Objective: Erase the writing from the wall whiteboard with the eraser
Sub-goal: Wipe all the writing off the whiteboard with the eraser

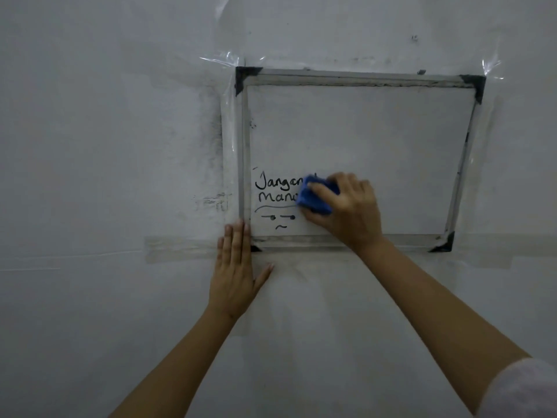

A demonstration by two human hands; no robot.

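A small framed whiteboard (361,131) with black corner pieces is taped to the wall. Black handwriting (275,190) fills its lower left: two lines of words, an underline and a small face below. My right hand (346,206) grips a blue eraser (315,196) and presses it flat on the board, covering the right end of the words. My left hand (236,267) lies flat and open against the wall, fingers up, over the board's lower left corner. The rest of the board surface is blank.
Clear tape strips (180,248) run along the board's edges onto the grey wall (105,131). Dark smudges mark the wall left of the frame. A pale sleeve (524,390) shows at the lower right.
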